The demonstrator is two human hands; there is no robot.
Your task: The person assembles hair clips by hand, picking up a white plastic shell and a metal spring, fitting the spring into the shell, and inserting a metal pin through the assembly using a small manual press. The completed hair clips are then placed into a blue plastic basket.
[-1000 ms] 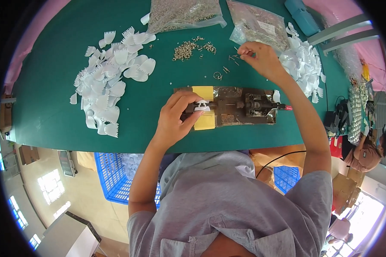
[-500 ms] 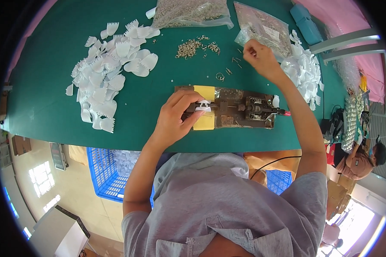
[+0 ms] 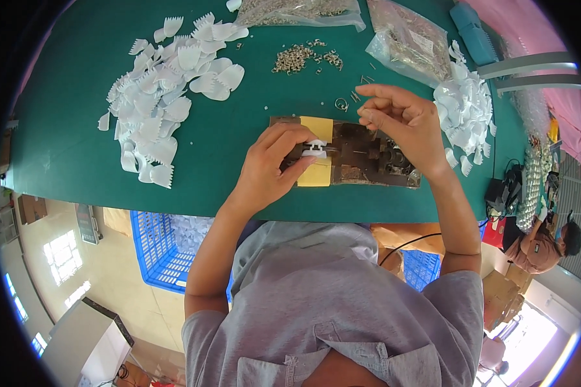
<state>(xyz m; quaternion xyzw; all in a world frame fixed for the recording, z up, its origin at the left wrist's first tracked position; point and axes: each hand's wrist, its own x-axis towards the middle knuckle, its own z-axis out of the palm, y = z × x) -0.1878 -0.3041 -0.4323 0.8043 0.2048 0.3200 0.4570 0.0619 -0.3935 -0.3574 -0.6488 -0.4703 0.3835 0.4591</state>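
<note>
My left hand (image 3: 271,161) is closed round a small white plastic piece (image 3: 316,153), held at the left end of a dark metal jig (image 3: 352,174). Yellow tape (image 3: 316,175) wraps the jig beneath that piece. Over the jig's right half hovers my right hand (image 3: 407,122), its index finger stretched leftward. Its thumb and other fingers are pinched together; what they hold, if anything, is too small to make out. The hand partly hides the jig's clamp mechanism. Just beyond the jig lie a few thin metal pins (image 3: 355,97) and a wire ring (image 3: 341,104).
White toothed plastic pieces form a large heap (image 3: 155,106) at left and another heap (image 3: 465,106) at right. Small metal clips (image 3: 294,59) lie at the back, before clear bags (image 3: 410,42) of metal parts. A blue basket (image 3: 152,251) stands below the table edge. Another person (image 3: 536,245) is far right.
My right hand has come from beside the loose pins and bag toward me, over the jig, and its index finger has straightened. My left hand still holds the white piece.
</note>
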